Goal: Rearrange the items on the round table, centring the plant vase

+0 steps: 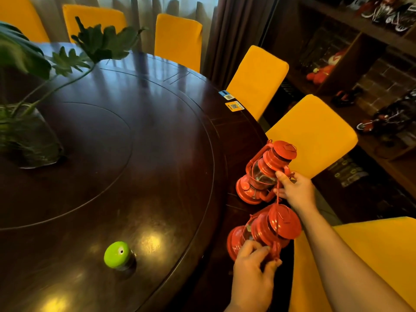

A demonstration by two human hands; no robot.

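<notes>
Dark round wooden surface [139, 136], glass plant vase [29, 140] at left, green-capped jar [118, 255] near front, two stickers [231, 102] at far rim

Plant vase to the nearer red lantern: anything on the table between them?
Nothing. In the head view, bare dark tabletop runs from plant vase to lantern; the green-capped jar sits nearer the camera, off that line.

2 lanterns are bright glossy red: the farther lantern [265, 172], by the right hand's fingertips [280, 175], has a clear, grey-tinted glass globe, and the nearer lantern [267, 228], just beyond the left hand's fingers [254, 251], is red with a thin red wire handle. The round table [139, 136] is dark brown, polished, with concentric ring lines. Left of the fingers sits a lime-green capped object [117, 255]. The plant vase [29, 140] shows dark green leaves. The chairs [313, 134] wear plain mustard-yellow covers.
</notes>
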